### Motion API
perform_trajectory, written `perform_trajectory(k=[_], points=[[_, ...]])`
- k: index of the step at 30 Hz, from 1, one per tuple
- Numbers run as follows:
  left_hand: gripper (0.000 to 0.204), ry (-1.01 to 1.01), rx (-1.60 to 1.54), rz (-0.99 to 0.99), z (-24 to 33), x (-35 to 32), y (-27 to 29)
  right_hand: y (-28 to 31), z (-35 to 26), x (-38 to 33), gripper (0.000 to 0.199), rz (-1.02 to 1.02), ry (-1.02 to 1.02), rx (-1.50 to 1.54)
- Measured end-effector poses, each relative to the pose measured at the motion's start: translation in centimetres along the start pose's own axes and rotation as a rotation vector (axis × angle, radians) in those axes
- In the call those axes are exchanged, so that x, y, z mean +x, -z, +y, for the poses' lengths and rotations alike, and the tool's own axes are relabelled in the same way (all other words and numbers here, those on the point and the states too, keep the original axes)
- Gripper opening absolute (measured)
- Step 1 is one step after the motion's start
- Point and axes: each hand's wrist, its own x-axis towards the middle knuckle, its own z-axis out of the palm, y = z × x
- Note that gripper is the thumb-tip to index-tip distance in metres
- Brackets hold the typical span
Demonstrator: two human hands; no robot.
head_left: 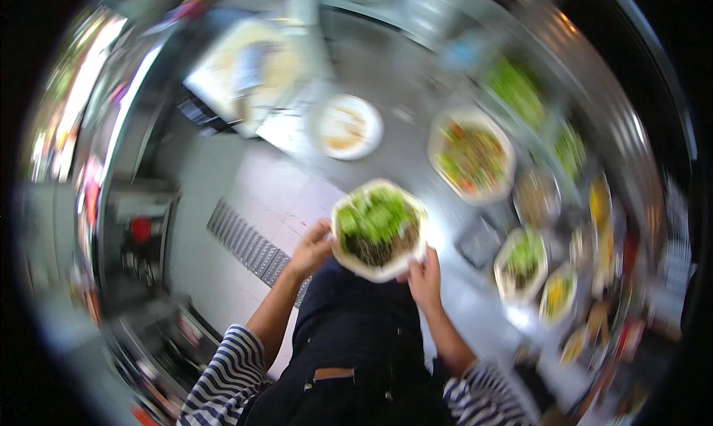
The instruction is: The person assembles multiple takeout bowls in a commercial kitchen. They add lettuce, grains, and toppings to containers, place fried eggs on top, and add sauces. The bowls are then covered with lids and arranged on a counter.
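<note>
Between my two hands is a cream octagonal bowl (343, 257), held level in front of my dark apron. Green lettuce (377, 212) fills its far part, and dark shredded food (368, 252) with some brownish food lies in the near part. My left hand (312, 249) grips the left rim, fingers closed on it. On the right, my right hand (425, 277) is closed on the near right edge, its fingers partly hidden under the bowl.
On the steel counter at right stand a large bowl of mixed vegetables (471, 155), a smaller lettuce bowl (521, 264) and a bowl with yellow food (558, 292). A stained white plate (349, 127) lies farther off, near a cutting board (278, 62). A floor drain grate (249, 240) is at left.
</note>
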Motion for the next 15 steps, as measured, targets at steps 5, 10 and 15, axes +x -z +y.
perform_trajectory(k=[5, 10, 15], points=[[0.067, 0.008, -0.457, -0.029, -1.0, -10.5, 10.5, -11.7, -4.5, -1.2, 0.033, -0.398, -0.127, -0.052], [0.071, -0.446, -0.696, 0.104, -0.1, -21.3, 20.2, -29.3, -5.2, 0.4, 0.037, -0.829, -0.266, -0.351], [0.063, -0.682, -0.825, 0.376, 2.2, -31.0, 31.5, -48.9, -5.7, 3.0, 0.044, -1.198, -0.367, -1.011]])
